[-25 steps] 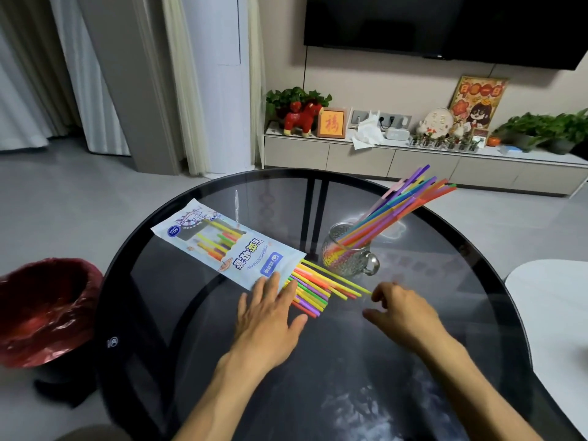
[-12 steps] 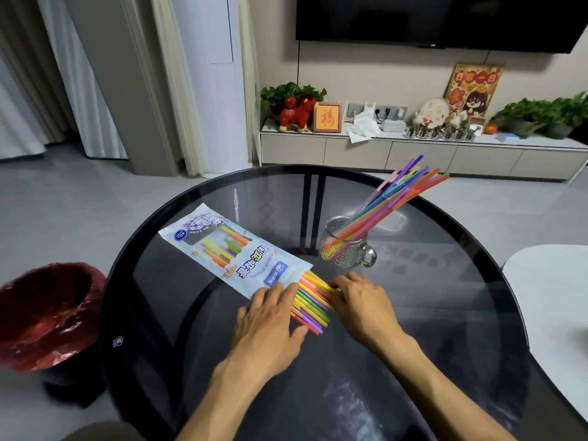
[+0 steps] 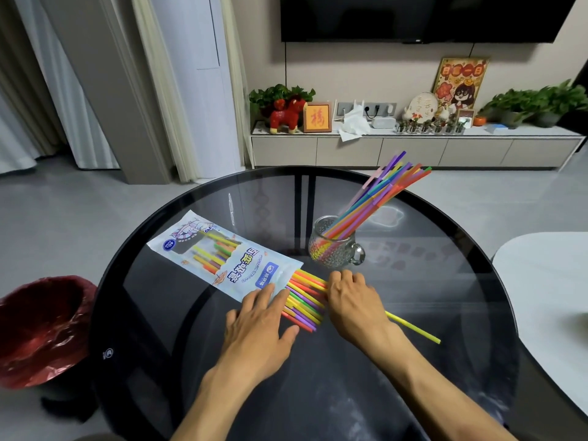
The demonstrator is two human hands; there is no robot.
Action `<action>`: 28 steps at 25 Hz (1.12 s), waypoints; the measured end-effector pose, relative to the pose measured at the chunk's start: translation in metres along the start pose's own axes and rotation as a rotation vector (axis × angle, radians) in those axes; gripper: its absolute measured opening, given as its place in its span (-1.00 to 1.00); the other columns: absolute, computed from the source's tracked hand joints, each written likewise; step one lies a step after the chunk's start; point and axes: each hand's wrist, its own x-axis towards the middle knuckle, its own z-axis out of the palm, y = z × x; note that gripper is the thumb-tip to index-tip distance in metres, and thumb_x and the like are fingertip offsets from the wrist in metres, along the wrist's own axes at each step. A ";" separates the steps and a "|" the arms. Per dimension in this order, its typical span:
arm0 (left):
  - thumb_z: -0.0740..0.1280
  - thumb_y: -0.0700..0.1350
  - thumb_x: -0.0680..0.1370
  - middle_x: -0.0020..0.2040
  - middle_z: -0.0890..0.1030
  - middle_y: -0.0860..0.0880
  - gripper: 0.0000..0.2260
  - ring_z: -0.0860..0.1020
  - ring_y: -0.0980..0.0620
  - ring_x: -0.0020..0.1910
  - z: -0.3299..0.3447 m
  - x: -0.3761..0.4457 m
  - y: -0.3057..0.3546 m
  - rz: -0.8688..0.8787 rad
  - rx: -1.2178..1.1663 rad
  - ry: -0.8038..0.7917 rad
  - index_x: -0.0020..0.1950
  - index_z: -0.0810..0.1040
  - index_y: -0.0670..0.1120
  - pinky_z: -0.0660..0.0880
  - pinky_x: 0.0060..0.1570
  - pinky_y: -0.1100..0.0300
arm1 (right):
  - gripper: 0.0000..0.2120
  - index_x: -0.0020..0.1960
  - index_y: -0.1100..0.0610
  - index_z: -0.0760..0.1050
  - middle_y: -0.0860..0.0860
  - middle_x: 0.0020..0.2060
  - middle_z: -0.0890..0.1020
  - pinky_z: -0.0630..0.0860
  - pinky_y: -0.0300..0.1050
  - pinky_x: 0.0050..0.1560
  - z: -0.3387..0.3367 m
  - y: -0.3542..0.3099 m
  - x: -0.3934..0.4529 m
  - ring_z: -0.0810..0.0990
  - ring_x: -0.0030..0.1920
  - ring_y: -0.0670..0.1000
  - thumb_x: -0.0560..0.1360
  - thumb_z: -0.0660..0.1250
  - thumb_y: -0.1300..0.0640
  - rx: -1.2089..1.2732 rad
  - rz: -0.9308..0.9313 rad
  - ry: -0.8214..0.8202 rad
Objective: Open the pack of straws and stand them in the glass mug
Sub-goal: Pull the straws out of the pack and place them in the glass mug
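Observation:
The light-blue pack of straws [image 3: 222, 259] lies slantwise on the round black glass table [image 3: 429, 297], its open end towards me. Coloured straws [image 3: 305, 300] stick out of that end. My left hand [image 3: 257, 326] presses flat on the pack's mouth with straight fingers. My right hand [image 3: 353, 303] covers the straw ends, fingers curled over them. One yellow straw [image 3: 413, 327] runs out from under that hand to the right. The glass mug [image 3: 334, 249] stands just behind my right hand, with several straws [image 3: 375, 198] leaning in it to the right.
A red-lined bin [image 3: 41, 329] stands on the floor to the left of the table. A white tabletop [image 3: 547, 281] adjoins on the right. A thin clear strip [image 3: 231, 205] lies on the glass behind the pack. A TV cabinet with ornaments runs along the far wall.
My right hand moved left from the bare glass onto the straw ends, and a yellow straw now sticks out to the right beneath it. My left hand stayed on the pack's mouth.

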 end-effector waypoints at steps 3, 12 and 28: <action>0.13 0.22 0.57 0.60 0.01 0.09 -0.41 -0.04 0.05 0.56 0.000 0.000 -0.001 -0.001 -0.001 -0.007 0.55 0.02 0.14 0.14 0.43 -0.08 | -0.85 0.13 0.20 0.33 0.17 0.09 0.55 0.36 0.01 -0.21 -0.001 0.009 0.002 0.58 0.06 0.23 0.62 0.12 0.14 0.061 -0.040 -0.052; 0.07 0.30 0.56 0.61 -0.16 0.08 -0.35 -0.17 0.04 0.57 -0.001 0.005 -0.005 -0.085 -0.019 -0.052 0.57 -0.10 0.14 0.00 0.47 -0.11 | -0.83 0.09 0.12 0.47 0.18 0.09 0.63 0.44 -0.02 -0.07 -0.048 0.063 -0.004 0.60 0.10 0.22 0.60 0.16 0.09 0.107 0.068 -0.272; 0.36 -0.15 0.43 0.32 0.53 -0.09 -0.54 0.45 -0.13 0.32 -0.028 -0.012 0.035 0.271 0.180 0.815 0.34 0.50 -0.07 0.10 0.46 -0.27 | -0.83 -0.13 -0.01 0.30 -0.05 -0.26 0.56 0.34 -0.04 -0.26 -0.064 0.030 -0.012 0.47 -0.22 0.08 0.54 0.30 0.09 0.047 -0.439 0.315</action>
